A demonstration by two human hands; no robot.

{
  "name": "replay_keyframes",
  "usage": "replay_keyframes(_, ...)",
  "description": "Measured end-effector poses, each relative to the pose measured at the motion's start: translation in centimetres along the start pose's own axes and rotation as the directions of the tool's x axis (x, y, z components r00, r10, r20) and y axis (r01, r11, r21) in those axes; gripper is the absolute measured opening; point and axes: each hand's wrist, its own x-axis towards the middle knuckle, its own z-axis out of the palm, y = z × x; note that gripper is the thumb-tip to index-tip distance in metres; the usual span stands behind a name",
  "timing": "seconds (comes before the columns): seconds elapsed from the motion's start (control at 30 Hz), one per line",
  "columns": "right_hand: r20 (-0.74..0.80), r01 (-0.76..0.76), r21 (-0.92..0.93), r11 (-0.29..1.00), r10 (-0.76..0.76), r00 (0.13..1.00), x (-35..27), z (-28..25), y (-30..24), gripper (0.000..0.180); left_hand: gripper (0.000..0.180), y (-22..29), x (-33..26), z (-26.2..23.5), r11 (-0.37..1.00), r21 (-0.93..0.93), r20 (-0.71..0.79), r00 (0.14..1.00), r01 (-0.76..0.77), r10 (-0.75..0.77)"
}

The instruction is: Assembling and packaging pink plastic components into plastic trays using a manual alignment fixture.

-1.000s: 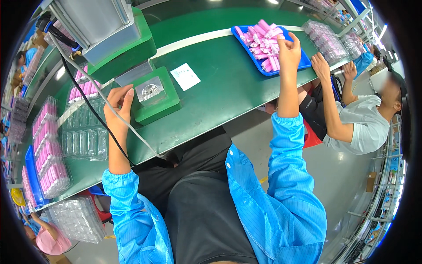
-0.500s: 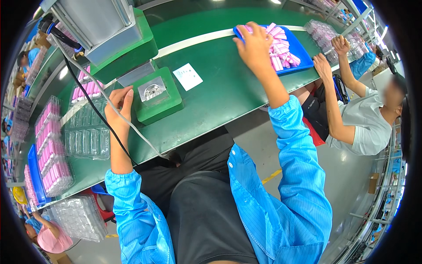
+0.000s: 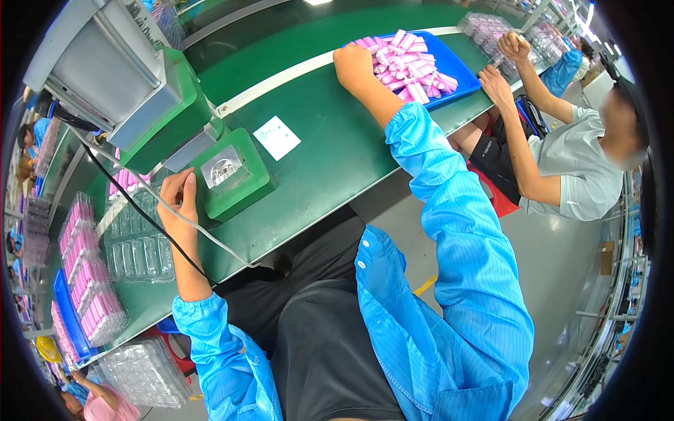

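My right hand point(image 3: 354, 68) is at the left edge of a blue tray point(image 3: 460, 64), beside a heap of small pink-and-white stick-shaped pieces point(image 3: 411, 63). Its fingers are curled down out of sight, so what they grip, if anything, is hidden. My left hand point(image 3: 180, 197) rests by the left side of a green block fixture point(image 3: 241, 200), with fingers loosely bent and nothing visible in them. On top of that fixture is a clear plate point(image 3: 225, 168) with a shiny metal shape. A grey cable point(image 3: 210, 235) and a black cable pass in front of my left wrist.
A press with a grey body point(image 3: 105, 63) and green head stands behind the fixture. A white printed card point(image 3: 276, 137) lies on the green table. Clear trays point(image 3: 140, 256) and pink-filled trays point(image 3: 91, 281) are at left. A co-worker point(image 3: 572, 161) sits at right, hands near the blue tray.
My right hand has shifted from above the pink pieces to the tray's left edge, its fingers now curled under. The left hand stays beside the fixture. The whole view has turned slightly.
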Motion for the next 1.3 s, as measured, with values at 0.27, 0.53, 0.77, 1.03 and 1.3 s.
replay_keyframes(0.27,0.002,0.114,0.166,0.979,-0.116,0.993,-5.0,-1.8,0.6,0.013,0.016,-0.3,-0.3,-0.3,1.0,-0.024,0.014,1.0,0.004,-0.004)
replay_keyframes(0.53,-0.216,0.258,0.515,0.817,-0.167,0.962,-13.2,-5.5,6.0,0.027,0.017,-0.5,-0.1,-0.3,1.0,-0.005,0.028,0.999,-0.03,0.03)
replay_keyframes(0.77,-0.168,0.201,0.641,0.741,-0.12,0.978,-17.9,-7.4,10.4,0.025,0.019,-0.5,-0.1,-0.5,0.999,-0.03,0.017,1.0,-0.011,0.012)
replay_keyframes(1.03,-0.377,0.169,0.647,0.744,0.119,0.919,-15.0,-11.8,7.6,0.024,0.016,0.5,-0.3,-0.2,0.997,0.041,0.027,0.998,-0.058,0.057)
replay_keyframes(1.3,0.308,-0.155,0.128,0.98,0.109,0.945,3.5,-0.8,5.3,0.037,0.018,-0.4,0.1,-0.5,0.991,0.131,0.011,1.0,-0.024,0.023)
